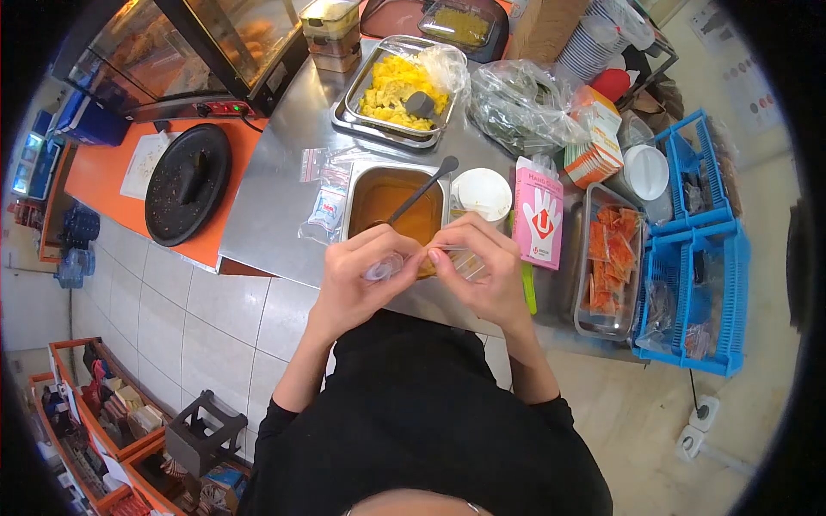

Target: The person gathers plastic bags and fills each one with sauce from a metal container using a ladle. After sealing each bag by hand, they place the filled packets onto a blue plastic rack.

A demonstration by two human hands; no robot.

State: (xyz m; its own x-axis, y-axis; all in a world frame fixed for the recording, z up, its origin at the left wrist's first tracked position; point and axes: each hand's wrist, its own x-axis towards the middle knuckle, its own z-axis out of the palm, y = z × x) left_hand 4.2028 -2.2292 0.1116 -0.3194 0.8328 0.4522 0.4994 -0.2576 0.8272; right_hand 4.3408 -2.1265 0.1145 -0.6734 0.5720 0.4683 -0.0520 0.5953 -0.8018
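My left hand (pixel 366 267) and my right hand (pixel 477 262) meet at the fingertips over the counter's front edge. Both pinch a small clear plastic bag (pixel 465 263), its film showing beneath the fingers; what is inside it is hard to make out. Just behind my hands stands a steel pan of brown sauce (pixel 379 196) with a dark ladle (pixel 422 191) leaning in it. A white round tub (pixel 483 193) is right of the pan. Clear zip bags (pixel 325 206) lie to its left.
A tray of yellow food (pixel 400 90) stands behind the pan. To the right are a pink glove box (pixel 539 215), a container of red packets (pixel 613 258) and blue baskets (pixel 697 292). A black round lid (pixel 188 183) lies on the orange counter (pixel 103 168) at left.
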